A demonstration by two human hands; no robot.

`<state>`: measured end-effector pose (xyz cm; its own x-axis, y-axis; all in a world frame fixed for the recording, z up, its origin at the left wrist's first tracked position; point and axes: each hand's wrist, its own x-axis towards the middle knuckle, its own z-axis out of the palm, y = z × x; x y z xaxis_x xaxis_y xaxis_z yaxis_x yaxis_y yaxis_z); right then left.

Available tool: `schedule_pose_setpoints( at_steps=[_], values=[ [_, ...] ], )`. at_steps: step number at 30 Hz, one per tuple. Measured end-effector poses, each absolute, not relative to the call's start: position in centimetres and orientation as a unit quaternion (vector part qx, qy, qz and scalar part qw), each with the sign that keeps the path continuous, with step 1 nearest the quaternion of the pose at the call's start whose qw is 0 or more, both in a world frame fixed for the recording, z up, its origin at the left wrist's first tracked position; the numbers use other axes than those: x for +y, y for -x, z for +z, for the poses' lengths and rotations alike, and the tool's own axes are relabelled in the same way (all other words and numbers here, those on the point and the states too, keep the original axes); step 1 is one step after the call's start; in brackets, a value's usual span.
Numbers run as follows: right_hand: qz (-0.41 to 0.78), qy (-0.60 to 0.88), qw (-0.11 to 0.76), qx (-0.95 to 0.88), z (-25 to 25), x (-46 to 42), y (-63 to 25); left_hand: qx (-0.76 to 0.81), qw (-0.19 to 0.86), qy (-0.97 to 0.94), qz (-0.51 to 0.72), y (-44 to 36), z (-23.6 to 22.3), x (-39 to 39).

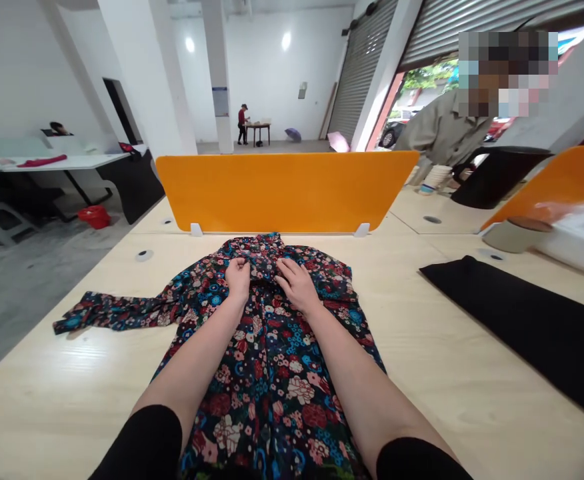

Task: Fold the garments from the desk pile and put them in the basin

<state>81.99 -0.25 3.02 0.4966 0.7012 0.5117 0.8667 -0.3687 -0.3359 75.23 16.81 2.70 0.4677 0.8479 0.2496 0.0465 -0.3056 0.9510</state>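
Observation:
A dark floral shirt (277, 373) lies spread on the pale wooden table (422, 347), collar toward the orange divider, one sleeve stretched out to the left. My left hand (238, 279) is curled, its fingers pinching the fabric just below the collar. My right hand (297, 285) rests beside it on the shirt's front, fingers bent and pressing the cloth near the placket. Both hands meet at the chest of the shirt.
An orange divider panel (285, 190) stands behind the shirt. A black cloth (522, 327) lies at the right. A round lidded container (515, 233) sits beyond it. A person in a grey jacket (445, 133) works at the neighbouring desk; another person (243, 123) stands far back.

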Motion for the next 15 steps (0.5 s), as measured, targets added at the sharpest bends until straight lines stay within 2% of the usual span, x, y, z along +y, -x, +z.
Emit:
schedule_pose_setpoints(
  at_steps=[6, 11, 13, 15],
  values=[
    [-0.006, 0.826, 0.153, -0.542, 2.3, 0.4, -81.0, 0.339, 0.384, -0.766, 0.389, -68.8, 5.8, 20.3],
    [0.002, 0.818, 0.199, -0.539, 1.2, 0.7, -81.3, 0.458, 0.240, -0.773, 0.367, -56.5, 8.5, 25.3],
    [-0.018, 0.811, 0.229, -0.537, 1.0, 0.9, -81.3, 0.576, 0.144, -0.746, 0.303, -51.8, 9.0, 27.3],
    [-0.049, 0.801, 0.256, -0.539, 0.9, 1.0, -81.2, 0.644, 0.091, -0.721, 0.239, -48.5, 9.1, 29.0]
  ],
)
